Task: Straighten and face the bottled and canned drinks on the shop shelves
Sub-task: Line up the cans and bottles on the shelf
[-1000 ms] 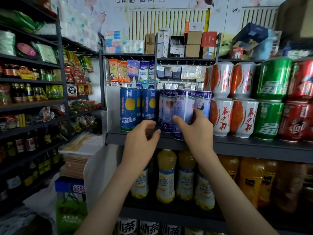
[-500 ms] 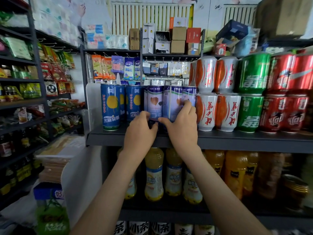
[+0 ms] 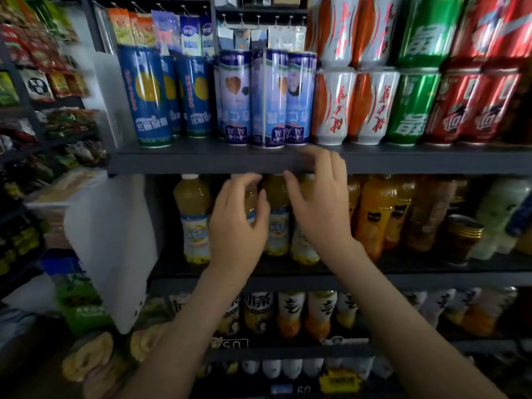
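- Gripping a yellow bottle (image 3: 251,201) on the middle shelf (image 3: 431,280) with the left hand (image 3: 236,228): fingers (image 3: 244,180) curled over its shoulder, thumb against its right side.
- Holding the right hand (image 3: 319,208) released just beside it, fingers spread and loosely bent, tips across the front edge of the upper shelf (image 3: 187,164), thumb near the next yellow bottle (image 3: 277,226); grasping nothing.
- Standing upright in the same row: another yellow bottle at the left end (image 3: 192,217), orange bottles (image 3: 374,217) to the right, then a gold-lidded tin (image 3: 460,240).
- Blocking part of that row: both hands and the upper shelf's lip, hiding the tops of several bottles.
- Lined up on the upper shelf, left to right: dark blue cans (image 3: 149,96), pale blue cans (image 3: 267,99), white-and-orange cans (image 3: 334,108), green cans (image 3: 408,108), red cans (image 3: 452,108), the last three kinds stacked two high.
- Showing below, partly behind the forearms: tea bottles (image 3: 290,312).
- Closing the unit's left end: a white panel (image 3: 115,240), with blurred snack packets (image 3: 37,84) on the racks beyond.
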